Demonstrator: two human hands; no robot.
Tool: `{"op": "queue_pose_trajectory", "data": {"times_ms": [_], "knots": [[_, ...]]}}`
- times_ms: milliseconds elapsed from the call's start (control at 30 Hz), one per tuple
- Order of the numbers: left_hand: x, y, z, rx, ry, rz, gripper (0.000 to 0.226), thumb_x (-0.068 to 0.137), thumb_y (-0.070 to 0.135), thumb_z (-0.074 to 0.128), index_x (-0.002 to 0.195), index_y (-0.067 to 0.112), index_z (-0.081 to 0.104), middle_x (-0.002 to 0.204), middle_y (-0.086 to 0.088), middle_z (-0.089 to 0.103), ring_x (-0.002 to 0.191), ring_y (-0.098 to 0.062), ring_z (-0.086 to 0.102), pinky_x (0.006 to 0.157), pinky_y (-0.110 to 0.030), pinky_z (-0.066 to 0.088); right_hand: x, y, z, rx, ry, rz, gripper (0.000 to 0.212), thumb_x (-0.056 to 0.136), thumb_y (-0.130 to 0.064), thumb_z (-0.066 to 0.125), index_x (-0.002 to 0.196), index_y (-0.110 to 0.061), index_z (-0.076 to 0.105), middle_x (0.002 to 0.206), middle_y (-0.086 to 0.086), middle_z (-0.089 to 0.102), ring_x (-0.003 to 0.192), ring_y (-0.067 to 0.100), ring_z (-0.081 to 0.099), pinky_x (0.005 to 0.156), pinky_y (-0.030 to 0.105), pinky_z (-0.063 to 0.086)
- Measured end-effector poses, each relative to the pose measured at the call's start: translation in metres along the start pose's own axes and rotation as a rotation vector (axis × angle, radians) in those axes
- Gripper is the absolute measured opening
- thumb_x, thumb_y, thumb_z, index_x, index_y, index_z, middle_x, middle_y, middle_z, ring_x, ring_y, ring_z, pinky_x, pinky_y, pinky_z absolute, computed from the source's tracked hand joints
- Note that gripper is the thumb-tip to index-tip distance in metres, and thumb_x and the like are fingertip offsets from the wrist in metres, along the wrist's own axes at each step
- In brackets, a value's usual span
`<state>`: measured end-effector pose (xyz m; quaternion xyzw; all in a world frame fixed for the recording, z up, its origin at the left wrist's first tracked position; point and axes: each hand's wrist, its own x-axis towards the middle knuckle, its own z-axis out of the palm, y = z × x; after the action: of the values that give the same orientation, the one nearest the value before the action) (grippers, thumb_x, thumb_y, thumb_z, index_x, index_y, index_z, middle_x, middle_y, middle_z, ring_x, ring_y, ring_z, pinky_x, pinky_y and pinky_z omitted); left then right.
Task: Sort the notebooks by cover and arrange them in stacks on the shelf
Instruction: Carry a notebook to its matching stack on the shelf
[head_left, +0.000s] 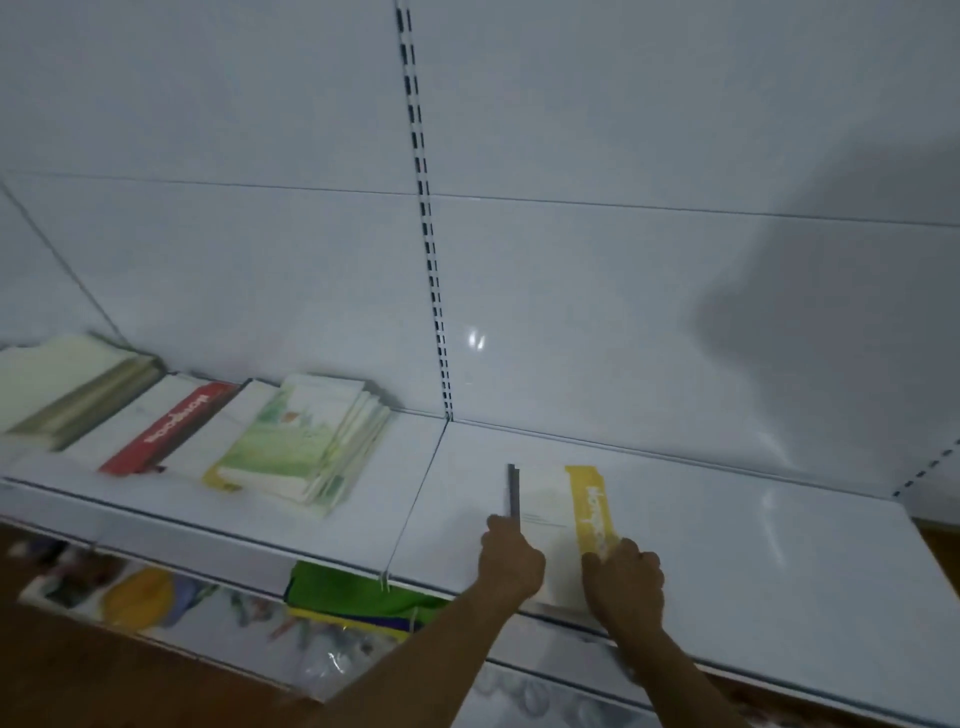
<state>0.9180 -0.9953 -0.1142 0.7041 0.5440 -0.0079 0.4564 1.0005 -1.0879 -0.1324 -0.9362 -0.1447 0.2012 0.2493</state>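
A: What is sitting in the lower middle of the frame?

B: A cream-white notebook with a yellow band (558, 512) is lying flat on the white metal shelf (727, 525). White lettering is running along the band, and a dark grey spine edge is showing on its left side.

A: And the hands?

B: The left hand (511, 561) is curling round the notebook's left edge, thumb up by the spine. The right hand (623, 579) is gripping the near right corner, fingers bent over the yellow band.

A: Anything at the left of the frame?

B: A fanned stack of green-meadow-cover notebooks (306, 441) is lying there, beside a white notebook with a red band (166, 431) and a blurred pale green stack (67, 389).
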Motion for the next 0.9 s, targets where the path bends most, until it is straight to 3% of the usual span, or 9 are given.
{"op": "queue_pose_trajectory", "data": {"times_ms": [67, 233, 367, 467, 533, 633, 733, 800, 900], "knots": [[-0.004, -0.007, -0.002, -0.066, -0.014, -0.010, 0.056, 0.089, 0.010, 0.052, 0.138, -0.004, 0.029, 0.138, -0.019, 0.045, 0.124, -0.029, 0.049, 0.105, -0.036, 0.042, 0.004, 0.002, 0.000, 0.048, -0.032, -0.011, 0.045, 0.090, -0.028, 0.053, 0.126, -0.001, 0.045, 0.124, 0.022, 0.049, 0.115, 0.038, 0.047, 0.094, 0.041, 0.039], [-0.022, -0.022, -0.022, -0.127, -0.010, 0.081, 0.038, 0.098, 0.016, 0.044, 0.131, -0.001, 0.036, 0.131, -0.019, 0.050, 0.116, -0.028, 0.052, 0.091, -0.026, 0.043, 0.001, -0.017, 0.009, 0.114, -0.093, -0.021, 0.038, 0.095, -0.030, 0.042, 0.120, -0.002, 0.051, 0.120, 0.022, 0.050, 0.110, 0.038, 0.051, 0.094, 0.041, 0.040], [-0.038, -0.043, -0.071, -0.212, 0.178, 0.125, 0.028, 0.099, 0.017, 0.042, 0.124, 0.005, 0.037, 0.114, -0.019, 0.057, 0.096, -0.028, 0.057, 0.077, -0.027, 0.042, -0.018, -0.067, 0.023, 0.203, -0.164, -0.218, 0.033, 0.096, -0.024, 0.037, 0.107, 0.002, 0.054, 0.110, 0.022, 0.054, 0.100, 0.035, 0.051, 0.083, 0.039, 0.043], [-0.055, -0.063, -0.125, -0.275, 0.349, 0.172, 0.014, 0.099, 0.015, 0.041, 0.112, 0.011, 0.038, 0.091, -0.007, 0.053, 0.070, -0.013, 0.050, 0.066, -0.025, 0.039, -0.052, -0.124, 0.038, 0.378, -0.214, -0.305, 0.029, 0.094, -0.027, 0.043, 0.104, -0.002, 0.053, 0.103, 0.018, 0.058, 0.089, 0.031, 0.056, 0.076, 0.036, 0.044], [-0.068, -0.083, -0.166, -0.326, 0.446, 0.187, 0.012, 0.100, 0.014, 0.041, 0.111, 0.014, 0.038, 0.090, -0.005, 0.052, 0.065, -0.008, 0.047, 0.059, -0.024, 0.040, -0.082, -0.163, 0.048, 0.442, -0.296, -0.395, 0.025, 0.094, -0.027, 0.044, 0.108, -0.006, 0.050, 0.101, 0.013, 0.059, 0.087, 0.028, 0.056, 0.076, 0.034, 0.045], [-0.091, -0.121, -0.225, -0.387, 0.571, 0.189, 0.013, 0.100, 0.014, 0.041, 0.113, 0.012, 0.039, 0.093, -0.003, 0.051, 0.067, -0.002, 0.046, 0.050, -0.010, 0.034, -0.132, -0.219, 0.069, 0.444, -0.378, -0.513, 0.028, 0.093, -0.027, 0.045, 0.115, -0.011, 0.048, 0.102, 0.009, 0.059, 0.089, 0.027, 0.057, 0.075, 0.033, 0.045], [-0.115, -0.167, -0.280, -0.445, 0.663, 0.161, 0.015, 0.101, 0.016, 0.040, 0.115, 0.011, 0.040, 0.091, -0.005, 0.052, 0.071, -0.011, 0.048, 0.060, -0.022, 0.039, -0.185, -0.269, 0.097, 0.397, -0.431, -0.640, 0.026, 0.090, -0.027, 0.045, 0.112, -0.013, 0.050, 0.100, 0.008, 0.060, 0.089, 0.028, 0.057, 0.075, 0.034, 0.046], [-0.132, -0.201, -0.315, -0.497, 0.725, 0.136, 0.018, 0.100, 0.016, 0.041, 0.117, 0.011, 0.041, 0.100, -0.009, 0.055, 0.082, -0.018, 0.050, 0.071, -0.028, 0.041, -0.222, -0.298, 0.118, 0.382, -0.463, -0.723, 0.017, 0.090, -0.025, 0.045, 0.104, -0.015, 0.051, 0.096, 0.007, 0.061, 0.084, 0.027, 0.056, 0.069, 0.032, 0.043], [-0.160, -0.252, -0.362, -0.569, 0.806, 0.108, 0.023, 0.101, 0.013, 0.041, 0.124, 0.012, 0.040, 0.109, -0.002, 0.052, 0.094, -0.017, 0.048, 0.072, -0.024, 0.040, -0.279, -0.336, 0.152, 0.365, -0.527, -0.846, 0.016, 0.092, -0.024, 0.046, 0.100, -0.012, 0.052, 0.093, 0.008, 0.060, 0.082, 0.027, 0.055, 0.065, 0.031, 0.037]]}}
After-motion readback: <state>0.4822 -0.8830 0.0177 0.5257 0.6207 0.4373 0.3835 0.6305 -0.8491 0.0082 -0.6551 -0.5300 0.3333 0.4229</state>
